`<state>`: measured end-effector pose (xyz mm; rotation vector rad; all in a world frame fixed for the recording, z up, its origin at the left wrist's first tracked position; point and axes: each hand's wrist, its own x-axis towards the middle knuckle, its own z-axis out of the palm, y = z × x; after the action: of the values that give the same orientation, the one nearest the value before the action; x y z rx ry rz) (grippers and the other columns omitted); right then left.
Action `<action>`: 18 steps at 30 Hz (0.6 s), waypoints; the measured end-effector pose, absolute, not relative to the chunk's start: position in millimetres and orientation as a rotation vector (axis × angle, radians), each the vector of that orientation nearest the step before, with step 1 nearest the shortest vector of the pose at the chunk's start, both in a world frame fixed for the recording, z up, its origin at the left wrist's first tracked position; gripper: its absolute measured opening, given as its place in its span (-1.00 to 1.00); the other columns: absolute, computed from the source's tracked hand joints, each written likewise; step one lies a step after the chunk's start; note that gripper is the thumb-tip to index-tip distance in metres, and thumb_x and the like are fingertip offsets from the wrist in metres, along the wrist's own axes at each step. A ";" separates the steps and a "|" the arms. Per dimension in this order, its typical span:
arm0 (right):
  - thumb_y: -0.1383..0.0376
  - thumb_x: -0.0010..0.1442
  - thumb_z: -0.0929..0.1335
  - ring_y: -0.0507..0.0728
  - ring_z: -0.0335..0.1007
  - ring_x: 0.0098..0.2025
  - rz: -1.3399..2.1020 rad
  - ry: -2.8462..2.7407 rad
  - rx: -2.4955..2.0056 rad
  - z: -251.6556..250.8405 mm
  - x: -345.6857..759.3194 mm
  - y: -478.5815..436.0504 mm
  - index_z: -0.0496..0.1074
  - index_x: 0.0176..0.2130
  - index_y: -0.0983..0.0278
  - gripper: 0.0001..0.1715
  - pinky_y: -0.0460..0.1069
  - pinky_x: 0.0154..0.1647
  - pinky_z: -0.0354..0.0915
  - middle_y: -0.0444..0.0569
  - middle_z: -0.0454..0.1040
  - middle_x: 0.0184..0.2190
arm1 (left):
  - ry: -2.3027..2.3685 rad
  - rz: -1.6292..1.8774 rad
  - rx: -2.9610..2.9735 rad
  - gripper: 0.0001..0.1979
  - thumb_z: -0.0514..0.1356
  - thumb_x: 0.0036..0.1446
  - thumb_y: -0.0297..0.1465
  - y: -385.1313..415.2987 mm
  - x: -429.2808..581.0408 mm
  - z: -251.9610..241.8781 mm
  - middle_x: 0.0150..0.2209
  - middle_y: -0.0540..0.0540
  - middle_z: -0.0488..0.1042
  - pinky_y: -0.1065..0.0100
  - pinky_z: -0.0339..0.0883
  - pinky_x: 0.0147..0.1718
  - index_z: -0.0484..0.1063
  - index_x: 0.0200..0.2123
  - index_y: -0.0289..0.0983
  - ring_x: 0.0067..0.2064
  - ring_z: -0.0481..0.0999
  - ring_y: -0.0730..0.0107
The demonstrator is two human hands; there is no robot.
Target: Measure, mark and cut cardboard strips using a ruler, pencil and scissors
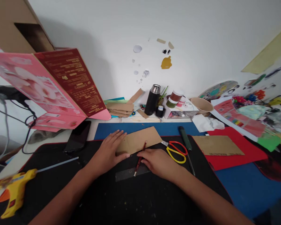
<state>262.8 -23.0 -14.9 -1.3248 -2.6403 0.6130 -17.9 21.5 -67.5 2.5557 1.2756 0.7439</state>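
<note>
A rectangular strip of brown cardboard lies across the front of me on the black mat. At its left end my left hand holds it, fingers over the far edge and thumb along the near edge. My right hand is closed around a dark red pencil, tilted with its upper end over the cardboard's near edge. Beneath the pencil's lower end lies a clear ruler, partly covered by my right hand. Scissors with red and yellow handles touch the cardboard's right end.
A yellow glue gun and a phone are at left, beside a pink box. A green cutter lies right of the scissors. Behind stand a black flask and paint jars. Red sheet at right.
</note>
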 end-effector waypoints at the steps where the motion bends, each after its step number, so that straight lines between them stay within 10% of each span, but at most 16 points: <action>1: 0.38 0.43 0.41 0.27 0.67 0.01 0.583 -2.673 -1.315 -13.5 261.6 -21.9 0.58 0.14 0.23 -0.68 0.05 -0.01 0.45 0.08 0.71 0.00 | 1.289 0.807 2.524 -0.32 0.26 0.38 -0.09 22.0 -19.6 -58.8 0.38 -0.30 0.42 -0.16 0.24 0.36 0.24 0.44 -0.22 0.42 0.35 -0.09; 7: 0.34 0.48 0.36 0.21 0.66 -0.16 0.472 -2.608 -1.165 -20.7 271.3 -24.8 0.56 -0.06 0.25 -0.86 0.02 -0.13 0.40 0.04 0.70 -0.18 | 1.383 0.734 2.329 -0.80 0.21 0.42 -0.24 -4.2 -24.0 -20.0 -0.14 -0.13 0.61 0.14 0.50 -0.09 0.54 -0.03 -0.18 -0.10 0.61 0.11; 13: 0.26 0.36 0.39 0.09 0.46 -0.46 0.640 -1.768 -1.304 -34.5 281.9 -22.3 0.45 -0.21 0.20 -0.94 -0.07 -0.45 0.27 -0.12 0.53 -0.46 | 1.321 0.268 2.393 -0.51 0.53 0.11 -0.33 -54.3 1.4 -28.0 0.12 -0.18 0.54 0.00 0.43 0.11 0.54 0.09 -0.15 0.10 0.55 -0.06; 18: 0.05 0.31 0.46 0.02 0.22 -0.62 0.942 -1.183 -1.262 -39.8 276.8 -5.3 0.38 -0.23 0.19 -0.69 -0.10 -0.61 0.10 -0.24 0.38 -0.60 | 1.381 0.028 2.250 -0.77 0.46 0.19 -0.43 -59.7 13.5 -22.4 -0.09 -0.12 0.54 0.05 0.40 0.01 0.52 -0.13 -0.22 -0.01 0.54 0.01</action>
<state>276.8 -5.3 -39.8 -1.2619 -1.1829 0.9421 13.5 -59.7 -22.4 2.2502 1.3810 0.0282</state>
